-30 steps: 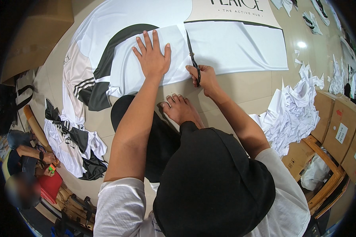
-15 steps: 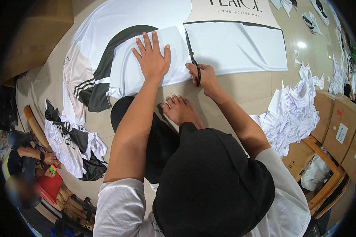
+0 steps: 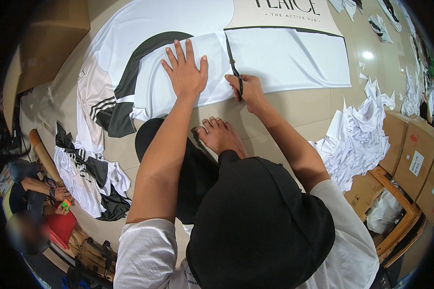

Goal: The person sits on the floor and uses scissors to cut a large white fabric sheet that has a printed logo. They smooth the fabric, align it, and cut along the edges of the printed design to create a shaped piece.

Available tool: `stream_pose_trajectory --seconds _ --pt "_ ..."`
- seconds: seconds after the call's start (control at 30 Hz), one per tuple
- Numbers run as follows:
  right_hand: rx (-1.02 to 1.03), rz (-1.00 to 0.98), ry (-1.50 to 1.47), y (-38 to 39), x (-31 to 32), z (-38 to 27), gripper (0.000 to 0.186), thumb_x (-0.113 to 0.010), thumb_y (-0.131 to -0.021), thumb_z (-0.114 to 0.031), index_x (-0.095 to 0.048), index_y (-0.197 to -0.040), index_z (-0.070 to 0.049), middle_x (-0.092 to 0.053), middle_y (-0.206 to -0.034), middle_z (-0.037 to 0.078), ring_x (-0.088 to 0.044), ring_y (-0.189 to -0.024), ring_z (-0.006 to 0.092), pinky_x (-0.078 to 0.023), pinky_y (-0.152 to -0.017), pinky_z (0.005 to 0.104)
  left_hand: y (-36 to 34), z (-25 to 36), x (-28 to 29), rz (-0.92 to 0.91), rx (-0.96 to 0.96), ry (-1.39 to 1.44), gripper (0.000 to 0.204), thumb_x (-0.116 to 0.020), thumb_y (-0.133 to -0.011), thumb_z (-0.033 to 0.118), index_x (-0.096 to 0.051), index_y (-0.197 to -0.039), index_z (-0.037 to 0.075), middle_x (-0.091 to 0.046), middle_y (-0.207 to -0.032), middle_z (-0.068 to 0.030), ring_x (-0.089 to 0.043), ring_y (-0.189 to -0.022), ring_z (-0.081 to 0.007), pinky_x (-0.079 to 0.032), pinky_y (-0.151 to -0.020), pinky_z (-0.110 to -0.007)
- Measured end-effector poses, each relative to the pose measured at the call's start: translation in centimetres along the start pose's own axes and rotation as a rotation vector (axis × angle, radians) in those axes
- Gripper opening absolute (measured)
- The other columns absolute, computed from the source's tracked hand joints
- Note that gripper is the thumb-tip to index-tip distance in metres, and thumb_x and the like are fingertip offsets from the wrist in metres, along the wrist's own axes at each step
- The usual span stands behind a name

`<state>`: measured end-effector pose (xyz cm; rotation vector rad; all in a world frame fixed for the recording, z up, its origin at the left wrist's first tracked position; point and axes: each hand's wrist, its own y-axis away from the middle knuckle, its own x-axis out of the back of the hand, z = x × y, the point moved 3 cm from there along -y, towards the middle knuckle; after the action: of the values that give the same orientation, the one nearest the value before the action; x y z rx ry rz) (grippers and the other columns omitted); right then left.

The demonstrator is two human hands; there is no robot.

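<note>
A large white printed fabric (image 3: 299, 60) with black and beige areas lies spread on the tiled floor. My left hand (image 3: 184, 72) rests flat on its white part, fingers spread. Just to the right, my right hand (image 3: 248, 91) grips a pair of black scissors (image 3: 233, 65) by the handles. The narrow blades point away from me along a line in the white fabric, their tips close to the dark stripe (image 3: 318, 32) at the beige panel. The blades look nearly closed together. My bare foot (image 3: 220, 137) is on the floor just below the fabric's near edge.
A heap of white fabric scraps (image 3: 357, 137) lies on the right, beside cardboard boxes (image 3: 414, 156) and a wooden frame (image 3: 400, 224). Black-and-white cloth pieces (image 3: 89, 176) lie at left. Another person (image 3: 38, 190) sits at far left with a small coloured object. A large box (image 3: 53, 43) stands upper left.
My right hand has shifted slightly left with the scissors, and the handles have drawn closer together. My left hand remains in place on the fabric.
</note>
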<state>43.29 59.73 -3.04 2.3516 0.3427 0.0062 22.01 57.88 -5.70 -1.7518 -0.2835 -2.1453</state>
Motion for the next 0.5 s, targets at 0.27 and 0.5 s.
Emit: stream_pose_trajectory --seconds 0.27,0.5 --pt "0.017 0.018 0.052 -0.5 0.5 0.7 0.036 -0.089 -0.089 -0.029 -0.067 -0.078 -0.003 -0.060 -0.062 0.002 -0.054 -0.048 0.0122 -0.039 -0.044 0.0309 0.0 0.1 0.0 0.006 -0.006 0.009 0.079 -0.043 -0.111 0.056 -0.028 -0.177 0.016 -0.019 -0.184 -0.0187 -0.008 -0.170 -0.0464 -0.003 -0.134 -0.068" --pt "-0.010 0.019 0.053 0.0 0.0 -0.3 0.038 -0.088 -0.090 -0.032 -0.067 -0.078 -0.003 -0.059 -0.061 0.003 -0.053 -0.047 0.0130 -0.040 -0.044 0.0308 0.0 0.0 0.1 0.017 -0.003 0.028 0.079 -0.044 -0.110 0.056 -0.029 -0.177 0.016 -0.020 -0.184 -0.0187 -0.009 -0.170 -0.0464 -0.003 -0.134 -0.068"
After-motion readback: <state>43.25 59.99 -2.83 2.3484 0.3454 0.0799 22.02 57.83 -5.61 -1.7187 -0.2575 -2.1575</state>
